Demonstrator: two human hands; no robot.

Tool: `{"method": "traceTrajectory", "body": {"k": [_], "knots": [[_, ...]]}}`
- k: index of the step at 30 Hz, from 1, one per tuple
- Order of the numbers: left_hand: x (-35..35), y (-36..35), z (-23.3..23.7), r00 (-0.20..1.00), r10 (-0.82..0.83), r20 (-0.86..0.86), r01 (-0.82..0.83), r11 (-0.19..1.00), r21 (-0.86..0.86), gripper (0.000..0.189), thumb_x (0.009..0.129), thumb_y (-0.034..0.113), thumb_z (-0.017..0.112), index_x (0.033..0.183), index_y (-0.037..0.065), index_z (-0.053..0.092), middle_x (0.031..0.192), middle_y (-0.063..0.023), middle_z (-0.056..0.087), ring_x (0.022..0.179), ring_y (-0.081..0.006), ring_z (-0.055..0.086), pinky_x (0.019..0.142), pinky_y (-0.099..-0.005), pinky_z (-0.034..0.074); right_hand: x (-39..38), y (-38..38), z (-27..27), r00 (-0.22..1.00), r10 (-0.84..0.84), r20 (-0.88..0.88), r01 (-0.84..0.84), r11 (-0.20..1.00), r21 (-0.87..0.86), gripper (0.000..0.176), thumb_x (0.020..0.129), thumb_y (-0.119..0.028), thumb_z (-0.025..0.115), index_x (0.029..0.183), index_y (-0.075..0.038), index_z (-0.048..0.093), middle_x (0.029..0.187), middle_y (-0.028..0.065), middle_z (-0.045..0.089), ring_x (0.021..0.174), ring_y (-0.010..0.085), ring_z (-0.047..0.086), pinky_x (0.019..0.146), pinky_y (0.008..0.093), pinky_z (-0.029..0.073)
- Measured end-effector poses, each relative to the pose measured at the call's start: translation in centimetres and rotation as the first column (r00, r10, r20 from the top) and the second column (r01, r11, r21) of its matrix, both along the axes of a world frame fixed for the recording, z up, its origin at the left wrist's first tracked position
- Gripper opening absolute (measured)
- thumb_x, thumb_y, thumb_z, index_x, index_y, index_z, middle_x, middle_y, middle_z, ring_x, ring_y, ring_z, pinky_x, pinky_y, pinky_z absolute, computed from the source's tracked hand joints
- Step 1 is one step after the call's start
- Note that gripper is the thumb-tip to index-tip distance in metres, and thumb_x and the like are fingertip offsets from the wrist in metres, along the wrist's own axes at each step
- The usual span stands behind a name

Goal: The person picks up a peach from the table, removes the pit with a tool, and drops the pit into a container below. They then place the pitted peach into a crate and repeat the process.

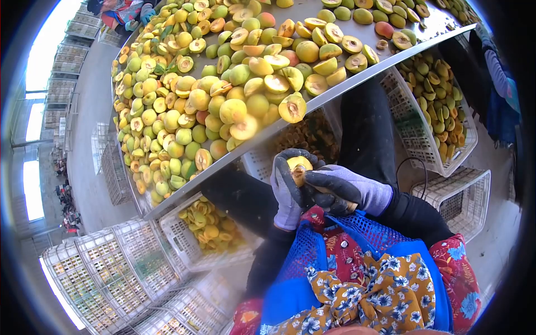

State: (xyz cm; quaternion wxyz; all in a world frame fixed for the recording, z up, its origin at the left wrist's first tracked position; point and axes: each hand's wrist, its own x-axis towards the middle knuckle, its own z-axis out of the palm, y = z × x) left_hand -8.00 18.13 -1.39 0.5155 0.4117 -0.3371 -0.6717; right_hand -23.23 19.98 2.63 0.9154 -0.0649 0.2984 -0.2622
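Note:
My left hand (283, 187), in a grey and black work glove, is closed around a cut yellow peach half (300, 163) held in front of my lap. A brown pit area shows on its cut face. My right hand (349, 187), gloved the same way, is closed beside it, with the thumb against the peach at the pit. Under the right fingers a small tan end (350, 207) sticks out, perhaps a tool handle; most of it is hidden. Just beyond both hands, many whole and halved peaches (184, 134) lie heaped on a metal-edged table (385, 62).
Beneath the table edge, a crate of brown pits or scraps (312, 134) sits between my legs. White crates of peach halves stand at right (410, 114) and left (177, 237). More plastic crates (114, 262) are at lower left. Another person (502, 84) is at far right.

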Motion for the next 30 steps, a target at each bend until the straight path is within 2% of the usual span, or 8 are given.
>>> {"method": "traceTrajectory", "body": {"k": [4, 9, 12, 16, 20, 25, 28, 30], "knots": [[0.2, -0.1, 0.0, 0.979, -0.047, 0.198, 0.047, 0.999, 0.008, 0.035, 0.108, 0.033, 0.037, 0.109, 0.003, 0.055, 0.093, -0.0090, 0.062, 0.082, -0.0171, 0.063, 0.078, -0.0319, 0.055, 0.3, -0.2, 0.3, 0.867, 0.126, -0.483, -0.279, 0.925, -0.258, 0.035, 0.101, -0.040, 0.051, 0.089, -0.008, 0.061, 0.064, -0.0014, 0.055, 0.043, 0.0074, 0.050, 0.037, 0.0203, 0.041], [0.2, 0.1, -0.3, 0.990, -0.088, 0.111, 0.082, 0.995, 0.060, 0.035, 0.107, 0.033, 0.038, 0.106, 0.003, 0.057, 0.092, -0.0081, 0.063, 0.082, -0.0166, 0.062, 0.077, -0.0295, 0.052, -0.4, 0.4, -0.7, 0.987, 0.044, -0.154, -0.061, 0.992, -0.107, 0.033, 0.099, -0.040, 0.055, 0.090, -0.008, 0.057, 0.062, -0.0004, 0.053, 0.044, 0.0072, 0.050, 0.035, 0.0211, 0.036], [1.1, -0.4, -0.5, 0.874, -0.204, 0.441, 0.220, 0.975, 0.013, 0.035, 0.108, 0.032, 0.038, 0.106, 0.003, 0.057, 0.092, -0.0086, 0.063, 0.081, -0.0173, 0.062, 0.076, -0.0302, 0.052, -0.6, -0.4, 0.8, 0.882, 0.236, -0.408, -0.303, 0.947, -0.108, 0.032, 0.099, -0.038, 0.056, 0.088, -0.008, 0.055, 0.062, -0.0004, 0.052, 0.043, 0.0067, 0.048, 0.035, 0.0208, 0.036], [1.5, -0.7, -1.4, 0.782, -0.266, 0.563, 0.324, 0.946, -0.003, 0.036, 0.108, 0.031, 0.035, 0.107, 0.003, 0.057, 0.092, -0.0100, 0.064, 0.081, -0.0174, 0.062, 0.075, -0.0313, 0.051, -0.1, 1.0, -2.7, 0.965, 0.086, -0.247, -0.120, 0.985, -0.126, 0.040, 0.100, -0.042, 0.053, 0.091, -0.004, 0.060, 0.062, 0.0007, 0.055, 0.040, 0.0075, 0.050, 0.034, 0.0204, 0.037], [-0.5, 0.8, 0.3, 0.967, -0.059, 0.247, 0.086, 0.991, -0.103, 0.037, 0.108, 0.033, 0.035, 0.109, 0.002, 0.056, 0.094, -0.0113, 0.064, 0.082, -0.0189, 0.063, 0.077, -0.0318, 0.052, -1.5, 0.4, -1.6, 0.947, 0.024, 0.321, -0.070, 0.989, 0.130, 0.033, 0.101, -0.034, 0.053, 0.091, -0.003, 0.058, 0.057, 0.0008, 0.051, 0.035, 0.0082, 0.044, 0.034, 0.0195, 0.038], [-0.7, 0.1, -0.1, 0.990, -0.056, 0.127, 0.069, 0.992, -0.102, 0.040, 0.107, 0.036, 0.037, 0.108, 0.001, 0.055, 0.096, -0.0127, 0.063, 0.085, -0.0214, 0.066, 0.079, -0.0339, 0.055, -1.6, 0.3, -1.5, 0.983, -0.017, 0.183, -0.008, 0.991, 0.132, 0.035, 0.102, -0.035, 0.052, 0.088, -0.003, 0.057, 0.055, 0.0004, 0.049, 0.034, 0.0082, 0.042, 0.032, 0.0198, 0.034], [-0.5, 0.0, -0.1, 0.988, -0.127, 0.092, 0.128, 0.992, -0.009, 0.041, 0.108, 0.036, 0.035, 0.107, 0.001, 0.056, 0.094, -0.0120, 0.064, 0.085, -0.0209, 0.066, 0.078, -0.0334, 0.055, -1.8, 0.5, -1.9, 0.932, -0.008, 0.363, -0.064, 0.980, 0.186, 0.035, 0.101, -0.036, 0.053, 0.088, -0.004, 0.057, 0.055, 0.0002, 0.050, 0.035, 0.0084, 0.043, 0.032, 0.0198, 0.034], [-0.5, 0.1, -0.1, 0.941, -0.136, 0.310, 0.157, 0.987, -0.043, 0.041, 0.108, 0.035, 0.035, 0.107, 0.001, 0.056, 0.092, -0.0114, 0.064, 0.085, -0.0207, 0.065, 0.078, -0.0330, 0.054, -0.9, 0.1, 0.7, 0.970, 0.101, -0.222, -0.111, 0.993, -0.033, 0.035, 0.101, -0.039, 0.052, 0.088, -0.007, 0.057, 0.056, -0.0002, 0.049, 0.036, 0.0075, 0.042, 0.031, 0.0206, 0.033]]}}
